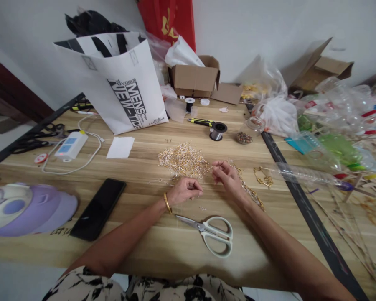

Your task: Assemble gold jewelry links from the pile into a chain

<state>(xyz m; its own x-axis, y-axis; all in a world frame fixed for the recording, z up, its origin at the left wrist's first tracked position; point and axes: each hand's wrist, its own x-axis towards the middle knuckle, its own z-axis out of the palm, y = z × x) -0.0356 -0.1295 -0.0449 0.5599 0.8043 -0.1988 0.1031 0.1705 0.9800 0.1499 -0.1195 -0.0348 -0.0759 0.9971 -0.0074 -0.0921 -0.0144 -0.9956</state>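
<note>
My left hand (185, 190) is closed in a pinch at the near edge of a pile of small gold and silver beads (183, 159). What its fingertips hold is too small to name. My right hand (226, 175) pinches at the pile's right side, its fingertips closed around something I cannot make out. Strung gold and silver chain (252, 194) lies partly under my right wrist. Grey-handled scissors (211, 232) rest on the table below my hands, pointing left. Between the scissors and my left hand sit a few tiny beads (202, 208).
A black phone (98, 209) and a purple cap (39, 209) lie at left. Behind the pile are a wire spool (218, 131), a yellow cutter knife (201, 122) and a jar of brown bits (244, 137). A tall white paper bag (119, 83) stands back left; plastic bottles (341, 146) crowd the right.
</note>
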